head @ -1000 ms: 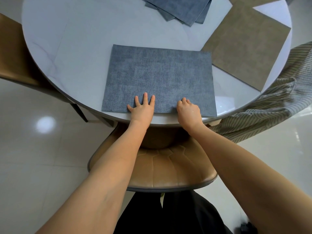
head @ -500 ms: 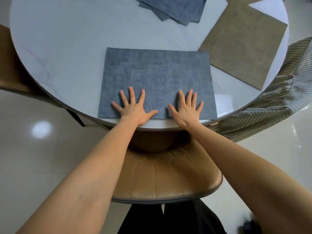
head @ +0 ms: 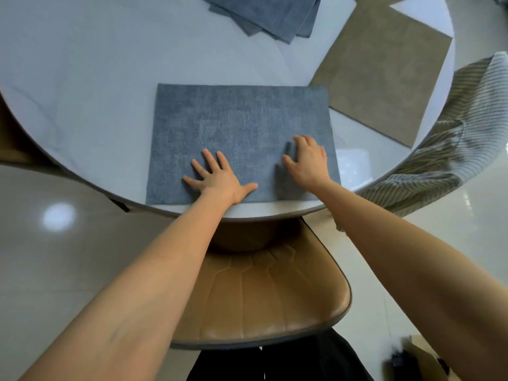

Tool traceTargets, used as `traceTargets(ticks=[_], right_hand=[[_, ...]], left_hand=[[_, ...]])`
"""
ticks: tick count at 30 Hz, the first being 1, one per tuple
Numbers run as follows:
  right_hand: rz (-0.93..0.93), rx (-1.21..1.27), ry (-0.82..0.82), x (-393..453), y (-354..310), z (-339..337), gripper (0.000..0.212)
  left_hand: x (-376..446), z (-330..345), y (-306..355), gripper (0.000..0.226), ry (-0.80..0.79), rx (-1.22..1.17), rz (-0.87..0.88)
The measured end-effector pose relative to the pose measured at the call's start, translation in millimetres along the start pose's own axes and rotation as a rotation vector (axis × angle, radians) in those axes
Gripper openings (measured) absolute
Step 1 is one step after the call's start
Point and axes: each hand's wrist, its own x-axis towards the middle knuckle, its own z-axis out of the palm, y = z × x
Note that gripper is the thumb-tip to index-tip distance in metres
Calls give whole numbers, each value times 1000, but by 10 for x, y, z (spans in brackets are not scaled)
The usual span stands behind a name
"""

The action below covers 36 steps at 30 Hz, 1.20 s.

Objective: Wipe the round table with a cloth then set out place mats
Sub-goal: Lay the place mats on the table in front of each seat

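Observation:
A blue-grey place mat (head: 236, 122) lies flat at the near edge of the round white table (head: 82, 78). My left hand (head: 220, 178) presses flat on the mat's near part with fingers spread. Near the mat's right edge is my right hand (head: 308, 160), lifted slightly with relaxed, loosely bent fingers and a shadow beneath it. A brown mat (head: 384, 70) lies on the table's right side. A stack of blue-grey mats (head: 269, 15) sits at the far middle.
A tan leather chair (head: 264, 295) stands tucked under the table's near edge, right below my arms. Striped fabric (head: 461, 138) hangs off the table's right rim. Another chair's edge (head: 11, 144) shows at the left. Glossy tiled floor surrounds the table.
Both hands slid forward from the mat's near edge onto its surface. The left spread flat; the right moved toward the mat's right side and lifted a little.

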Motion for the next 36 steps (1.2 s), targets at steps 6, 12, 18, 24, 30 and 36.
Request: traceTargets(ticks=[6, 12, 18, 24, 30, 36], right_hand=[[373, 110, 34, 348, 397, -476, 51], [511, 355, -22, 559, 501, -528, 28], [467, 198, -69, 651, 695, -583, 18], [302, 134, 2, 637, 805, -537, 18], [400, 376, 82, 682, 808, -506, 13], [381, 362, 71, 705, 850, -535, 13]], left_hand=[[6, -97, 755, 125, 24, 41, 332], [58, -49, 1260, 142, -43, 69, 345], [119, 3, 1366, 155, -66, 101, 300], [124, 39, 1429, 161, -60, 122, 275], [124, -14, 1455, 161, -42, 109, 271], [128, -5, 1478, 160, -44, 109, 263]])
